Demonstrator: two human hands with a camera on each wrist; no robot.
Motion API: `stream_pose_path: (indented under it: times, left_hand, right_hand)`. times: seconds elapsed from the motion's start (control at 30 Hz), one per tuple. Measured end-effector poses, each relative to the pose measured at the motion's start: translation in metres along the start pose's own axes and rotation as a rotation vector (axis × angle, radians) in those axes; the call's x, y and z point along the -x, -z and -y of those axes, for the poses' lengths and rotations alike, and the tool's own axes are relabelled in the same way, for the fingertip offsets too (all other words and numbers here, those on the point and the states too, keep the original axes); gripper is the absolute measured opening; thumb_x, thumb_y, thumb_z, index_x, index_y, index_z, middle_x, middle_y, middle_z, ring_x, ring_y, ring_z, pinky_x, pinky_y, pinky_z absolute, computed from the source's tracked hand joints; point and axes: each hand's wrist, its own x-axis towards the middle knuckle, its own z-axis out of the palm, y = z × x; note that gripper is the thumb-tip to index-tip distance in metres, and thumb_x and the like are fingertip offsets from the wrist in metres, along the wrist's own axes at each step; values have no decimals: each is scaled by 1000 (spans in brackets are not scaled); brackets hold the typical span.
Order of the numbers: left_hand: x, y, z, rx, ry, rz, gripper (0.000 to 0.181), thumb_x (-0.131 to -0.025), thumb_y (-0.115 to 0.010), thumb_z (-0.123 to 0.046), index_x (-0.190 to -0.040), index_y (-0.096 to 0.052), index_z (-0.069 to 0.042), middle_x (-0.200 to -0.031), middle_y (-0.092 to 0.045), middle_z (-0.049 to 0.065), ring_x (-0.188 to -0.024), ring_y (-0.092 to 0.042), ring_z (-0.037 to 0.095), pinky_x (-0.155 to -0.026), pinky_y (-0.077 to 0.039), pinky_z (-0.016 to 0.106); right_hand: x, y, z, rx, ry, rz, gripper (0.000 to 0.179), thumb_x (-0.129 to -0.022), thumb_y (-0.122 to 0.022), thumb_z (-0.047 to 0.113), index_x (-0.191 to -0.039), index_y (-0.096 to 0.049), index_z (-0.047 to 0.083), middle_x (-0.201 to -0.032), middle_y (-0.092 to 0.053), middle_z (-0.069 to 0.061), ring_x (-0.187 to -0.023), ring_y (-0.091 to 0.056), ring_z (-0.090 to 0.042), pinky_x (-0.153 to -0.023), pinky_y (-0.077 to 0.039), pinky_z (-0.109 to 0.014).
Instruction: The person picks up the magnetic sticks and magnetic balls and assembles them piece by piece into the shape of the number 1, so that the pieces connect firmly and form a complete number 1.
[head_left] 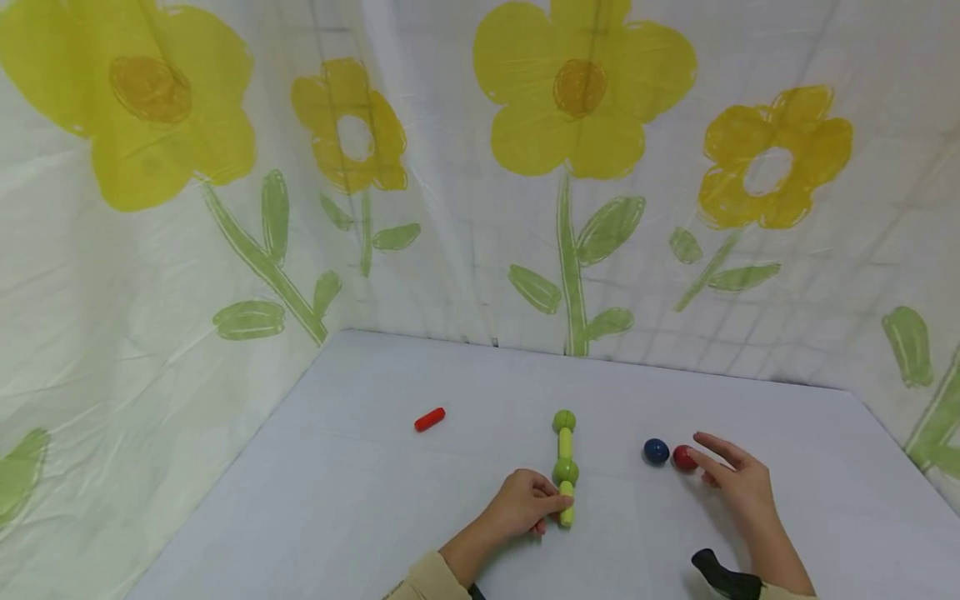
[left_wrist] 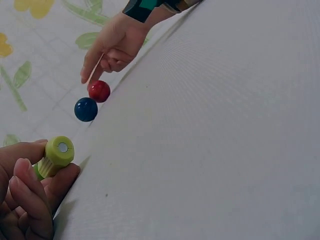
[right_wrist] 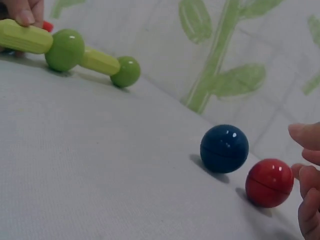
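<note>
My left hand point(head_left: 523, 505) pinches the near yellow-green rod point(head_left: 566, 515) between thumb and fingers. This rod belongs to a straight chain: rod, green ball point(head_left: 566, 472), second yellow-green rod point(head_left: 566, 444), and a far green ball point(head_left: 564, 421). In the left wrist view the held rod's end point(left_wrist: 63, 147) shows a round silvery disc. My right hand point(head_left: 742, 483) is beside the red ball point(right_wrist: 270, 183), a fingertip at the ball's side; the other fingers are not wrapped round it. Just left of the red ball sits a dark blue ball point(right_wrist: 224, 149).
A short red rod point(head_left: 430, 419) lies on the white table point(head_left: 337, 467), left of the chain. Behind the table hangs a white curtain point(head_left: 450, 250) with yellow flowers. A black strap end point(head_left: 726, 575) sticks out near the right wrist.
</note>
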Motion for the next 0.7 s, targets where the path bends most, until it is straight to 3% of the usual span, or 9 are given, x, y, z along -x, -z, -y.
stream_pose_path:
  times: [0.13, 0.2, 0.37, 0.47, 0.7]
  left_hand:
    - [0, 0, 0, 1, 0, -2, 17, -87, -74, -18, -81, -65, -5, -59, -59, -2, -41, -44, 6, -42, -36, 18]
    - [0, 0, 0, 0, 1, -4, 17, -87, -74, -18, -81, -65, -5, -59, -59, -2, -42, -44, 7, -43, -36, 18]
    - [0, 0, 0, -18, -2, -10, 18, -88, -74, -20, -83, -66, -5, -60, -60, -2, -42, -44, 7, -43, -36, 19]
    - [0, 0, 0, -15, 2, -12, 18, -87, -75, -20, -83, -65, -5, -60, -60, -1, -42, -44, 7, -43, -36, 19]
    - [0, 0, 1, -25, -10, 2, 18, -88, -74, -21, -83, -65, -5, -58, -58, -3, -42, -45, 6, -43, -36, 18]
  right_hand:
    - [-3, 4, -9, -111, -9, 57, 23, -80, -82, 30, -98, -71, 39, -93, -59, 29, -65, -55, -5, -63, -47, -20]
    - [-4, 5, -12, -118, -7, 80, 22, -80, -82, 30, -96, -70, 41, -90, -60, 30, -66, -55, -5, -63, -48, -20]
    - [-6, 5, -16, -10, 6, 92, 55, -82, -80, 35, -130, -62, 14, -104, -60, 18, -72, -58, -6, -67, -49, -21]
    - [-6, 3, -18, 46, 18, 91, 69, -83, -78, 34, -137, -52, 0, -110, -58, 10, -74, -58, -7, -67, -49, -22]
    - [-6, 1, -18, 83, 18, 93, 71, -84, -78, 31, -139, -48, -2, -80, -65, 9, -70, -55, -9, -63, -45, -22]
